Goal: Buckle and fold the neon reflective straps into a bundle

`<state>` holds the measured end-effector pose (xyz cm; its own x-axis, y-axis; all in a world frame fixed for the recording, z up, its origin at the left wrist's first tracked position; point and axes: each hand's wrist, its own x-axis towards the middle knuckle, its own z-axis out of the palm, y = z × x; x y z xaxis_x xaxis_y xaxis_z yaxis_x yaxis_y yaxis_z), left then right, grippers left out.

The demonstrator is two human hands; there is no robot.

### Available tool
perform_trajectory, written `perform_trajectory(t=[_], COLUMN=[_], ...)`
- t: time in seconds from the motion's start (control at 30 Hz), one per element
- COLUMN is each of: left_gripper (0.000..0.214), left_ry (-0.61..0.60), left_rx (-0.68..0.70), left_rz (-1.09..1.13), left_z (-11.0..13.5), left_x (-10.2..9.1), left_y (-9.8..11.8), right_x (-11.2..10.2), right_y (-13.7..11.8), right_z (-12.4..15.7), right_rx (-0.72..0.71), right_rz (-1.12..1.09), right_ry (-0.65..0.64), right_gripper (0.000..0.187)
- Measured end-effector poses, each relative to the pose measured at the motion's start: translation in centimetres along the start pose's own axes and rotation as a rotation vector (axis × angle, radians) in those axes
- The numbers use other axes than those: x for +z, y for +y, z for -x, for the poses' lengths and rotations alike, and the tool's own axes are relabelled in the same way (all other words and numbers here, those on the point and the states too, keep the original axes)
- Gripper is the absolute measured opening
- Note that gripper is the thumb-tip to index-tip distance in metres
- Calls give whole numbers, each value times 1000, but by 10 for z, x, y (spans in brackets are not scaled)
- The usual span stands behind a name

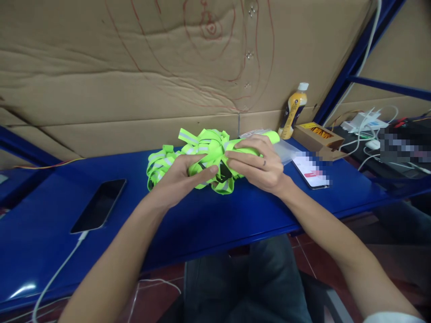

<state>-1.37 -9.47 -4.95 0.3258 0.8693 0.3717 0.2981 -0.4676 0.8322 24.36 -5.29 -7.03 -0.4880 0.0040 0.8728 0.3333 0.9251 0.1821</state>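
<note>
I see both hands pinching the neon strap bundle (202, 157) at the worktop's (215, 215) centre: left hand (178, 177) at nine o'clock, right hand (257, 163) at three. I'd keep the black buckle (224, 172) pinned, folds tight.

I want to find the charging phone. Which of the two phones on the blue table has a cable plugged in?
The dark-screen phone left of the hands, with a white cable. The lit-screen phone at right shows none.
</note>
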Motion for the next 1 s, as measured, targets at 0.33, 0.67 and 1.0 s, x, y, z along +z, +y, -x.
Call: perform_trajectory(t=[0.33, 0.67, 1.0], left_gripper=[35, 36, 59], left_ry=[162, 160, 53], left_rx=[184, 714, 254], left_rz=[-356, -651, -241], left_z=[-3, 0, -2], left_x=[2, 14, 5], left_y=[-6, -19, -3], right_x=[-15, -34, -14], right_y=[5, 15, 9], right_z=[-9, -10, -1], right_rx=[341, 437, 104], right_rz=[-224, -491, -145], right_ry=[-288, -517, -159], right_gripper=[72, 74, 45])
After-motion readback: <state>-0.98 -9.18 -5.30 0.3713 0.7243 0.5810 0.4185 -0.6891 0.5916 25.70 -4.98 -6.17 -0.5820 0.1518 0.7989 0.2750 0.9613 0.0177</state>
